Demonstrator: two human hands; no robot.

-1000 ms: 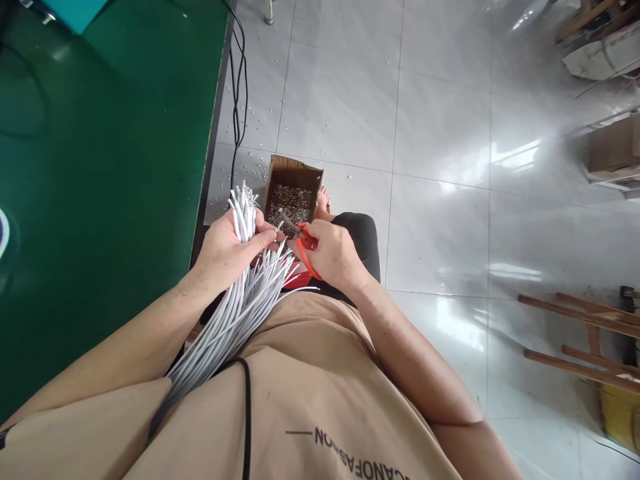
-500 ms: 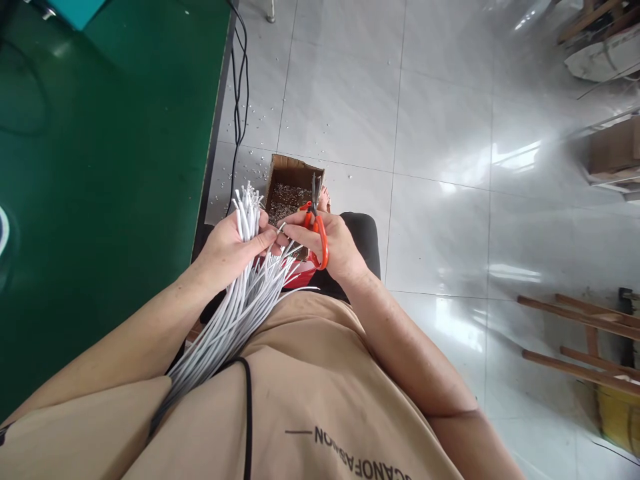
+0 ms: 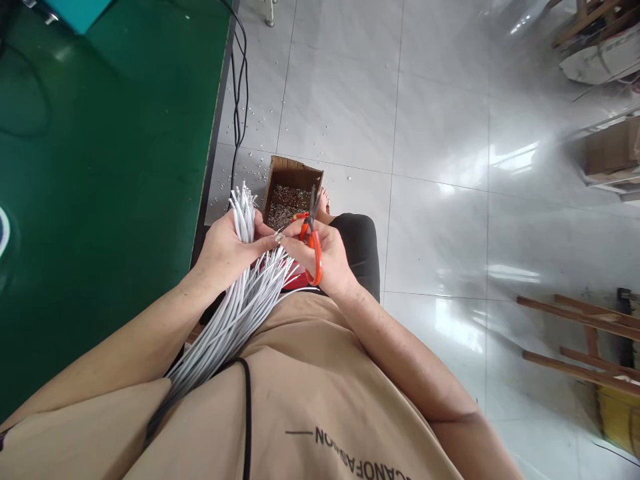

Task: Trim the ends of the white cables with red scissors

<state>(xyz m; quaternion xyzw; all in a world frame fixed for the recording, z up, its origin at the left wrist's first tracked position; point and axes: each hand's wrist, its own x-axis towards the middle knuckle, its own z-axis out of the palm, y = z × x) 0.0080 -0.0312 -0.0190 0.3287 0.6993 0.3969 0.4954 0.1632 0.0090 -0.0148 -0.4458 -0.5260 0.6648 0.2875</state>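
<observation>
My left hand is wrapped round a thick bundle of white cables that runs from my lap up past my fingers, the cut ends fanning out above the hand. My right hand grips orange-handled scissors, blades pointing up and away, while its thumb and forefinger pinch one cable tip beside my left thumb. Both hands meet over my lap, just in front of an open cardboard box filled with small metal bits.
A green workbench fills the left side, with black cords hanging off its edge. Small scraps litter the grey tiled floor near the box. Wooden frames and cartons stand at the right.
The scissors swung from pointing left at the cable tips to pointing up and away. My right hand's fingers moved onto a cable tip next to my left thumb.
</observation>
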